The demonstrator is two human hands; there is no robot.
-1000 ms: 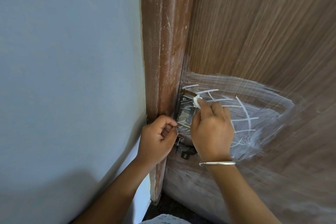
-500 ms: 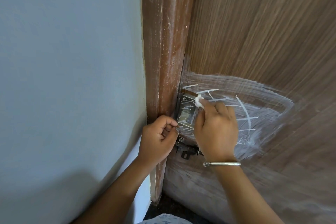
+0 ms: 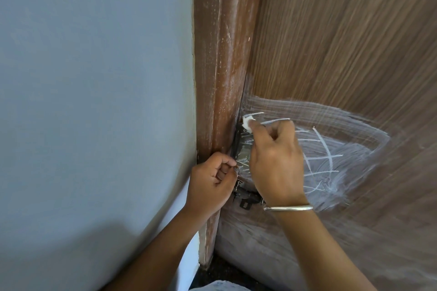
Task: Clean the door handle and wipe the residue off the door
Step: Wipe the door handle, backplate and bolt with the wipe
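- A small white wad [image 3: 247,123] is pinched in the fingertips of the right hand [image 3: 276,160] and pressed against the top of the metal handle plate [image 3: 243,152]. This plate sits at the left edge of the door [image 3: 343,42], just beside the door frame [image 3: 220,54].
- The left hand [image 3: 210,182] is curled tight just left of the plate's lower part. Whether anything is gripped inside it cannot be told, as the fingers hide it.
- The wad is judged soft, light and easily crushed. It is best taken in a fingertip pinch, as here, with a little left proud for rubbing.
- The plate is judged stiff, smooth and slippery where smeared, and paste is likely trapped at its edges and in the dark latch [image 3: 246,198] below.
- White residue [image 3: 331,149] is spread over the door to the right of the plate — a thin haze crossed by thicker lines. It is judged more likely to smear than to lift under so small a wad.
- Counted: one door, one handle plate, one wad, two hands and one silver bangle [image 3: 288,208], worn on the right wrist.
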